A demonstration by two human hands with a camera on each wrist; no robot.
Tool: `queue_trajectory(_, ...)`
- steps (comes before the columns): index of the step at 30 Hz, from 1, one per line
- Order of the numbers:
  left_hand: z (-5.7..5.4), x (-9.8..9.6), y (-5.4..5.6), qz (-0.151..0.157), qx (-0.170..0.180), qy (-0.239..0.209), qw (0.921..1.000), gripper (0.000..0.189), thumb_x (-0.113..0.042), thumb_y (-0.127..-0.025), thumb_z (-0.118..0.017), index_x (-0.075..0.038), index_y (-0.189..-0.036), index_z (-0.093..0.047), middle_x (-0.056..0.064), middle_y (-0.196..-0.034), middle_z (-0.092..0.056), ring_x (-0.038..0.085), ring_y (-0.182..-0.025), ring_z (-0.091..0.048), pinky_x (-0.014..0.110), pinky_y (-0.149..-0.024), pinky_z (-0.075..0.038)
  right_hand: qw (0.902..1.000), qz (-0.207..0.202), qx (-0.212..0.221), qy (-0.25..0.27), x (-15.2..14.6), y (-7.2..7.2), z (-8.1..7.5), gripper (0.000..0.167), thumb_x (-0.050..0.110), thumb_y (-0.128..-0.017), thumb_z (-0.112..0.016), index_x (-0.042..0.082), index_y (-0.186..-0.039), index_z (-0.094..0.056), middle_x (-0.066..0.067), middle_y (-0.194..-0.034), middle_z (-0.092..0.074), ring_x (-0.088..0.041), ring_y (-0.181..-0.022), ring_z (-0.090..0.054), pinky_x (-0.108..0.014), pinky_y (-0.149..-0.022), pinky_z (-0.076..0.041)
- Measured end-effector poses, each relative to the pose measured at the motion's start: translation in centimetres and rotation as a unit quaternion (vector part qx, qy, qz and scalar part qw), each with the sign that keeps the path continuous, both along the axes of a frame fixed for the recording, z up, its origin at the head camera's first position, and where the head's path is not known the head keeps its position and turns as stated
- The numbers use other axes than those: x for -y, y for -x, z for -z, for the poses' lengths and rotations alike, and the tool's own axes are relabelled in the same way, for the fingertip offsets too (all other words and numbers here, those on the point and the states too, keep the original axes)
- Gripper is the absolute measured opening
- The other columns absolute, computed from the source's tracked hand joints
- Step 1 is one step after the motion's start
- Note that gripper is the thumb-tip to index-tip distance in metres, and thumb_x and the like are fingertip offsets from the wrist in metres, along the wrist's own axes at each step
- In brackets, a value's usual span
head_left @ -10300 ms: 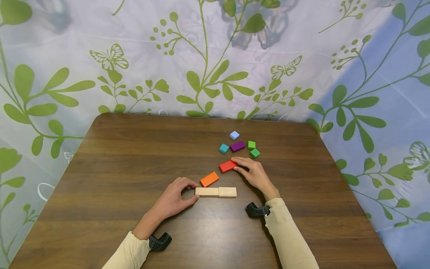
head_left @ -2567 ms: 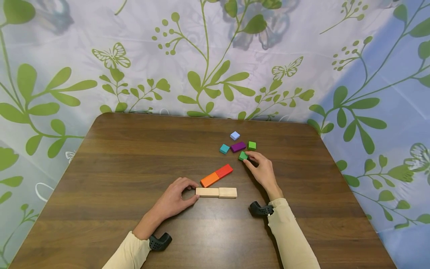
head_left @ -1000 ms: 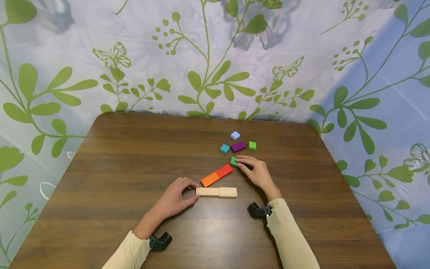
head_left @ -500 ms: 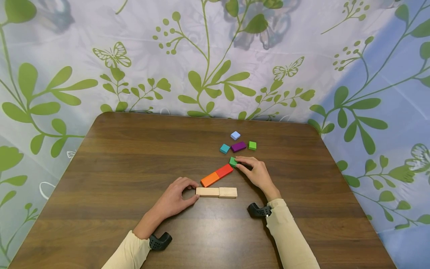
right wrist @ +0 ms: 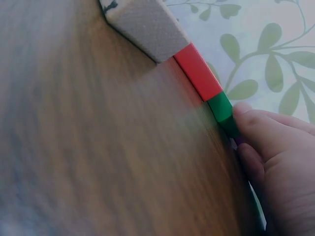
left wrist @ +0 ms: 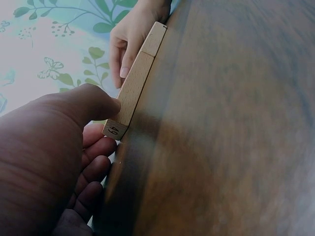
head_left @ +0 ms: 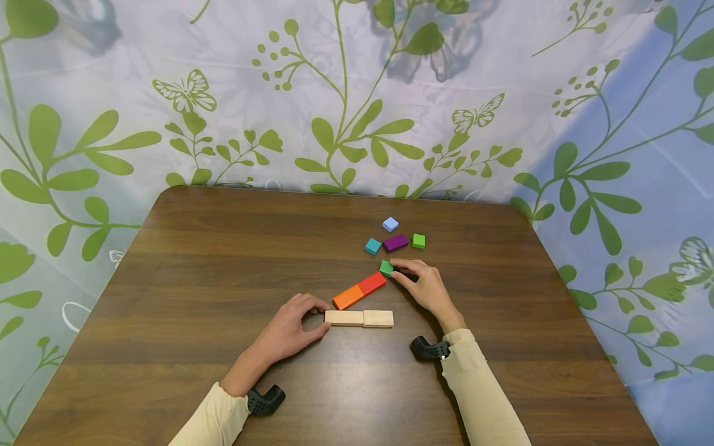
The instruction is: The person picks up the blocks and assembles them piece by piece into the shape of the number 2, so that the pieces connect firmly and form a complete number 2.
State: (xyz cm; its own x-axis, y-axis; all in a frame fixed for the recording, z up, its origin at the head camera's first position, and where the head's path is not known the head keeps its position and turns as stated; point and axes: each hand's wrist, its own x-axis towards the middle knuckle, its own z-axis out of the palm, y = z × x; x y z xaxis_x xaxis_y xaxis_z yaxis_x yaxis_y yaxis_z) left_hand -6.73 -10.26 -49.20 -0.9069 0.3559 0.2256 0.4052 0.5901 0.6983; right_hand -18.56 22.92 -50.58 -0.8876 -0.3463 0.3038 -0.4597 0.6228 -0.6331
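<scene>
My left hand point(head_left: 290, 327) pinches the left end of a plain wooden block point(head_left: 343, 318) between thumb and fingers. In the left wrist view that block's near end point(left wrist: 114, 130) bears a printed number. A second plain block point(head_left: 378, 319) lies end to end with it. Behind them an orange block point(head_left: 348, 297) and a red block point(head_left: 372, 284) form a slanting row, ends touching. At the red block's upper right end, my right hand point(head_left: 426, 288) holds a small green block point(head_left: 385, 268) by its right side. The right wrist view shows the green block point(right wrist: 220, 108) against the red one.
Further back on the brown table point(head_left: 223, 248) lie a purple block point(head_left: 395, 243), a teal block point(head_left: 372, 246), a light blue block point(head_left: 390, 224) and a light green block point(head_left: 419, 241). A patterned cloth point(head_left: 357, 93) hangs behind the table's far edge.
Earlier my right hand brought the red block against the orange one. Since then it has drawn the green block from the back group down-left to the red block's end. My left hand stays put.
</scene>
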Motion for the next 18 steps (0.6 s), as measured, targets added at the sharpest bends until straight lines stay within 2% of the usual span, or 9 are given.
queue_trajectory(11,-0.02,-0.13,0.01,-0.001,0.002,-0.006,1.0,0.025,-0.022,-0.091,-0.081,-0.017,-0.114,-0.072,-0.006,-0.107,-0.068,0.011,-0.097,-0.058,0.033,-0.087,-0.052,1.0,0.002,0.001,0.004,-0.1,0.02,0.04,0.032,0.021,-0.095,-0.077,0.015,-0.126,-0.075,-0.005,-0.12,-0.075,-0.022,-0.107,-0.072,-0.043,-0.092,-0.058)
queue_trajectory(18,0.06,0.14,0.05,-0.005,0.003,-0.037,0.9993,0.022,-0.023,-0.094,-0.078,-0.018,-0.115,-0.073,-0.007,-0.106,-0.067,0.01,-0.097,-0.059,0.032,-0.086,-0.053,0.9999,0.01,0.003,0.0,-0.03,0.09,0.13,0.031,0.022,-0.095,-0.076,0.016,-0.126,-0.075,-0.005,-0.119,-0.075,-0.022,-0.106,-0.072,-0.043,-0.092,-0.058)
